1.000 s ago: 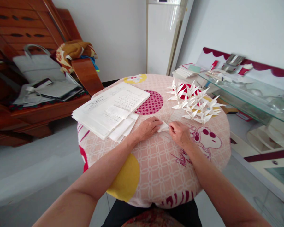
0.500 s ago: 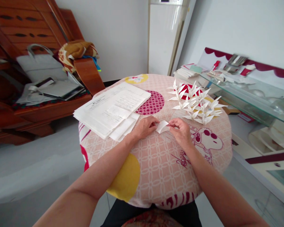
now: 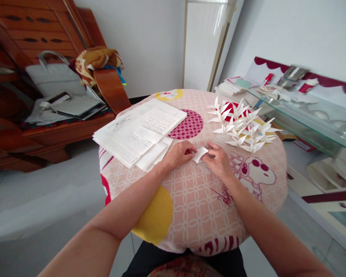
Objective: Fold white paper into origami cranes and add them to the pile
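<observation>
A small white piece of folded paper (image 3: pixel 200 154) lies just above the tablecloth between my two hands. My left hand (image 3: pixel 181 152) pinches its left edge, fingers curled and low to the cloth. At the paper's right edge is my right hand (image 3: pixel 218 159), its fingertips apart, with the thumb side close to or touching the paper; exact contact is hard to make out. Several folded white paper cranes (image 3: pixel 245 125) stand grouped beyond my right hand. A stack of printed paper sheets (image 3: pixel 141 129) lies beyond my left hand, smaller sheets (image 3: pixel 154 156) sticking out beneath.
A patterned pink cloth (image 3: pixel 190 204) covers the round table. To the right stands a glass shelf (image 3: pixel 314 119) with metal bowls (image 3: pixel 294 73) and a red-and-white cup (image 3: pixel 308 85). On the left, a wooden bench (image 3: pixel 109 92) holds a grey bag (image 3: pixel 53 79) and bundled fabric (image 3: pixel 99 61).
The paper now looks narrower and turned. My right fingers have spread from their pinch on its right corner, while my left hand stays in place. The view has shifted slightly.
</observation>
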{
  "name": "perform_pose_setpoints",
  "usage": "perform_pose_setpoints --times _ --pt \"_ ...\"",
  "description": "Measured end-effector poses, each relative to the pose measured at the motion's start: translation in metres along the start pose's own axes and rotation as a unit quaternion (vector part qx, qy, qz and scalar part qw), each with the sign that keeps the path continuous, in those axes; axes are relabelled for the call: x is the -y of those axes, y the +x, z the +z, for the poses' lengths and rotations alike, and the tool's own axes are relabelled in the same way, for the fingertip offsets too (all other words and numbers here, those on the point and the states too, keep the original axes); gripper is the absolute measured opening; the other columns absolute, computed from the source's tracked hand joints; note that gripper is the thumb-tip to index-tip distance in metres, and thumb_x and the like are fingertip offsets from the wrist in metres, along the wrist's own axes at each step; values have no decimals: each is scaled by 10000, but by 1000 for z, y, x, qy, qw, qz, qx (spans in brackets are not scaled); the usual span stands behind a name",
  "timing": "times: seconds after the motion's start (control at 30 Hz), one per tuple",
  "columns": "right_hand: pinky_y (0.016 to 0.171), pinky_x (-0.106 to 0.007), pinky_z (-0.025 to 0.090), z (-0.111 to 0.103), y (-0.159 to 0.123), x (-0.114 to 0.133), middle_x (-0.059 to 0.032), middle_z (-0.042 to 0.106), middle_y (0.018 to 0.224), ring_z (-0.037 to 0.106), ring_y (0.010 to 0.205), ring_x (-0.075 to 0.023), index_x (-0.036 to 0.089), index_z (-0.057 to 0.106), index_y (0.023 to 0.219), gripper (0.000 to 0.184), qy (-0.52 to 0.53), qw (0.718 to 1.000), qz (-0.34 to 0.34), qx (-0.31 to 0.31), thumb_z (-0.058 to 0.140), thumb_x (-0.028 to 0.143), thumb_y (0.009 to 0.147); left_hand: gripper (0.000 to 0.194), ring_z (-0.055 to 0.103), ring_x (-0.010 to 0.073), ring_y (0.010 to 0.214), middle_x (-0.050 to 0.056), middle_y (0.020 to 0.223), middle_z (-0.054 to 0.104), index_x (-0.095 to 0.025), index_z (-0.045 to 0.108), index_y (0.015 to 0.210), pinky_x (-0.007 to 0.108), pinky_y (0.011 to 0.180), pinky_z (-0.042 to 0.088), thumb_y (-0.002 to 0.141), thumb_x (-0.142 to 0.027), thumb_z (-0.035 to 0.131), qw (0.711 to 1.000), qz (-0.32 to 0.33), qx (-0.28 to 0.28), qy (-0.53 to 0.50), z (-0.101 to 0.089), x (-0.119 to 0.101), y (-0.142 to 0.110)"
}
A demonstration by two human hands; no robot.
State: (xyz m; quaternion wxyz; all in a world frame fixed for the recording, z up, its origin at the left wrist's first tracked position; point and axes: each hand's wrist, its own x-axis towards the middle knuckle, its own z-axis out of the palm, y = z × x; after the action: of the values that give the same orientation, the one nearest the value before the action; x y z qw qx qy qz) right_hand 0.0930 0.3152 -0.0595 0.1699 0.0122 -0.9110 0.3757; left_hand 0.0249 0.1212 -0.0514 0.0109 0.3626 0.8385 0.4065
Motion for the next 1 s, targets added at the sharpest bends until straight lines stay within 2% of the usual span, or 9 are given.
perform_pose_setpoints --times 0.13,0.27,0.4,0.57,0.83,1.0 --pt "1095 -501 413 1 7 -1 -121 569 1452 545 1315 -359 211 802 890 196 17 999 20 41 792 233 695 215 626 112 690 21 819 692 -161 766 936 199 643 492 752 -130 659 1000 -16 2 -14 0 0 2" --pt "1108 -500 397 5 11 1 -125 551 1465 529 1325 -372 203 789 953 347 20 998 35 51 839 218 610 249 622 104 669 6 787 688 -157 768 945 186 620 487 715 -120 680 998 -38 9 -39 0 1 3" --pt "1090 -495 401 9 13 3 -144 561 1439 542 1298 -376 180 757 842 280 1 999 27 47 836 195 573 268 617 101 658 7 790 685 -146 772 939 181 608 483 677 -126 718 998 -53 11 -43 -1 0 3" --pt "1077 -497 402 11 13 3 -135 590 1388 559 1264 -363 190 690 746 246 -1 999 17 38 836 209 548 287 614 102 651 4 784 688 -155 773 931 180 601 485 665 -96 683 998 -58 11 -35 0 0 4" --pt "1073 -508 410 22 12 1 -138 562 1389 532 1277 -364 197 684 875 390 6 999 38 8 825 230 513 289 621 107 648 8 801 702 -154 767 931 185 595 493 657 -117 681 997 -62 12 -45 1 4 5" --pt "1077 -483 408 22 12 4 -125 562 1372 542 1255 -339 200 655 840 351 7 999 49 15 786 196 515 282 641 113 674 7 808 712 -159 762 923 186 614 513 662 -115 665 996 -65 15 -57 1 6 5"
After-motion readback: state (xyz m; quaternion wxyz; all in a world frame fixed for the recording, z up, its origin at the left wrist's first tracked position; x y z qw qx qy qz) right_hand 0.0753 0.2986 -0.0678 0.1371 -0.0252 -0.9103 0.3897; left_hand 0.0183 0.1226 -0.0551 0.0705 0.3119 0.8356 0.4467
